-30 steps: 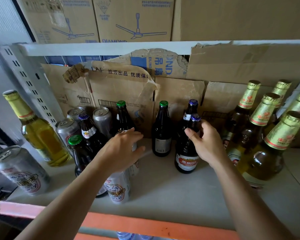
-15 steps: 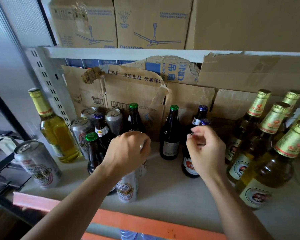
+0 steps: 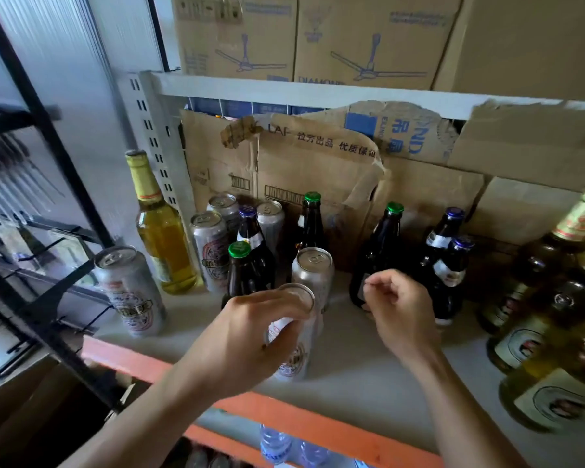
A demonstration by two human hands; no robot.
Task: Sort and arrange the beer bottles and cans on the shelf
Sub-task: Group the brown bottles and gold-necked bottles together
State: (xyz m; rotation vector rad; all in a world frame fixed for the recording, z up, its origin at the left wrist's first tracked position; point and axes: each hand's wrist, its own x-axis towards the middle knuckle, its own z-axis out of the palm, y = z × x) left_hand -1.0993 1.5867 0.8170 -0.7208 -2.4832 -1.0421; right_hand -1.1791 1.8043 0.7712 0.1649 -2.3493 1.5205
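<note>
While left hand (image 3: pixel 247 336) grips can (image 3: pixel 293 352), right hand (image 3: pixel 399 309) withdrawn from bottle (image 3: pixel 451 275)

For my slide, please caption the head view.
Left hand grips a silver beer can on the shelf; right hand is curled, holding nothing.

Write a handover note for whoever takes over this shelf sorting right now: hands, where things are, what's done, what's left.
Left hand grips a can at the shelf front. Right hand curled, holding nothing, before the dark bottles.
Done: gold-necked bottles grouped at right.
Left: cans and dark bottles are mixed at left; a lone can and a yellow bottle stand further left.
</note>
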